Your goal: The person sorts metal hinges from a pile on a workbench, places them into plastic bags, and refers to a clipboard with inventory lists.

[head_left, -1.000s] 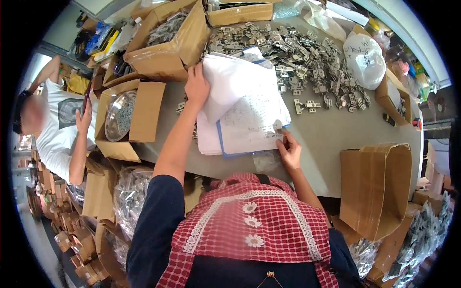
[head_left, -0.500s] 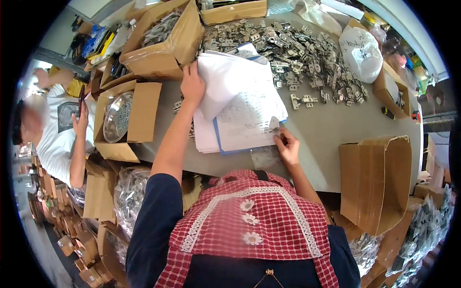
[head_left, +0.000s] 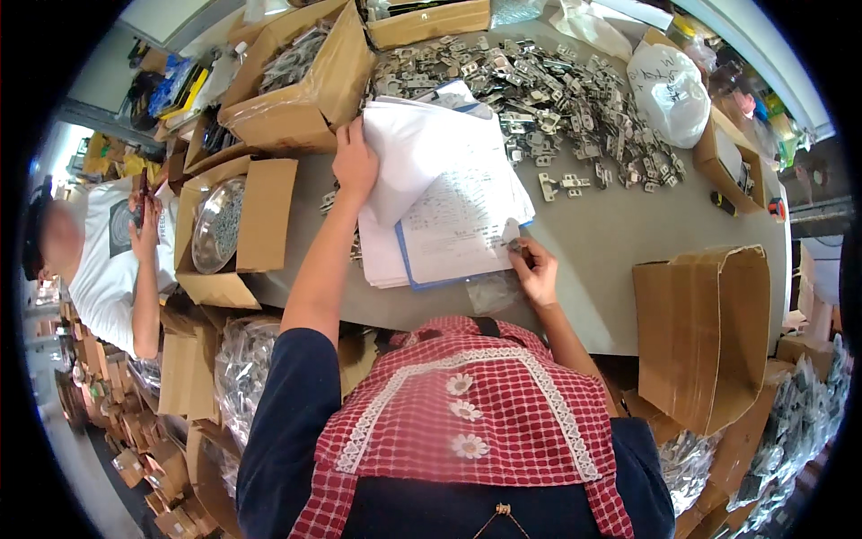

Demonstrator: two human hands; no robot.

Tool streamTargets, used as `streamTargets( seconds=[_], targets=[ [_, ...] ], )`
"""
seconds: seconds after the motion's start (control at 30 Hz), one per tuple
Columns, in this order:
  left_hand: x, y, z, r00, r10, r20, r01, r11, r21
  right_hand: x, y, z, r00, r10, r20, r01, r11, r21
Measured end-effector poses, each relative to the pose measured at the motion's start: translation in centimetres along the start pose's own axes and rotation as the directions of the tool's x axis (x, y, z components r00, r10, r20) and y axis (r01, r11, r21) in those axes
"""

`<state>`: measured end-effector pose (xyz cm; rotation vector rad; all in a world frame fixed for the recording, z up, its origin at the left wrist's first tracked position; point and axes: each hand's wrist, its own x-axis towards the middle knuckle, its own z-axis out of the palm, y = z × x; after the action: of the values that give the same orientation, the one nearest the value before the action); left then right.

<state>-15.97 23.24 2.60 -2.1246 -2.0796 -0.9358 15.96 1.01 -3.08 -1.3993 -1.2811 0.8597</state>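
Observation:
A stack of written paper sheets (head_left: 458, 225) lies on a blue clipboard or folder (head_left: 405, 254) in front of me. My left hand (head_left: 356, 166) grips the turned-back white pages (head_left: 400, 148) at their left edge. The fold of these pages hides part of the fingertips. At the lower right corner of the sheets, my right hand (head_left: 536, 272) is closed in a pinch; what sits between thumb and fingers is too small to make out. A clear plastic bag (head_left: 493, 293) lies under the stack's lower edge, beside that hand.
Many metal hinges (head_left: 575, 108) are heaped beyond the papers. A box with a bowl of screws (head_left: 218, 225) stands left, an open cardboard box (head_left: 700, 337) right. A white bag (head_left: 669, 94) sits far right. At left, a person (head_left: 112, 256) holds a dark phone-like object.
Both my hands stay almost where they were on the papers. The whole view shifts slightly. The person at left has shifted, with the hand and dark object a little further left.

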Motion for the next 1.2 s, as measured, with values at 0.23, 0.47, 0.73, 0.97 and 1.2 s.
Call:
streamTargets(
  seconds=[0.23, 0.47, 0.73, 0.97, 1.2],
  targets=[
    [0.0, -0.2, 0.1, 0.999, 0.031, -0.038, -0.032, 0.999, -0.022, 0.0, 0.4, 0.2, 1.0, 0.005, -0.008, -0.005, 0.999, 0.032],
    [0.0, 0.1, -0.2, 1.0, 0.017, -0.019, -0.017, 1.0, -0.021, 0.0, 0.0, 0.0, 0.999, 0.04, 0.002, -0.04, 0.999, -0.012],
    [0.0, -0.1, -0.3, 1.0, 0.015, -0.01, -0.015, 1.0, -0.005, 0.0, -0.2, 0.0, 0.999, 0.046, 0.018, -0.046, 0.999, 0.009],
    [0.3, -0.2, -0.4, 0.997, 0.08, 0.009, -0.08, 0.997, -0.005, -0.1, 0.1, 0.0, 1.0, 0.014, -0.006, -0.014, 1.0, -0.002],
    [1.2, -0.6, -1.2, 0.984, 0.122, 0.131, -0.136, 0.985, 0.102, -0.1, 0.0, 0.0, 1.0, 0.023, 0.003, -0.023, 1.0, 0.018]
  ],
)
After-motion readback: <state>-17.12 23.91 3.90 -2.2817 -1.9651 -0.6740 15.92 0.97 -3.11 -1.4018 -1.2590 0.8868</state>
